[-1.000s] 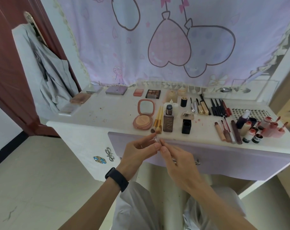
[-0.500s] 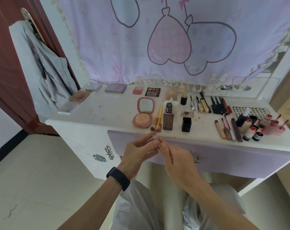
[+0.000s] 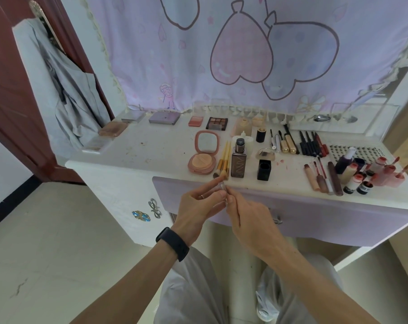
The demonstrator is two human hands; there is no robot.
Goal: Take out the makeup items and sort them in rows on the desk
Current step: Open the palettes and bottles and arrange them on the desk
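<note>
Lifted nearer desk (image 3: 151,155) edge, left hand (image 3: 196,206) and right hand (image 3: 249,218) pinching 1 clear item (image 3: 222,185)

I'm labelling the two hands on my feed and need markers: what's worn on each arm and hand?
The left hand has a thin ring on one finger, and a broad black band wraps its wrist. The right hand shows no ring, band or watch. Both forearms are bare, with no sleeves or gloves in view.
</note>
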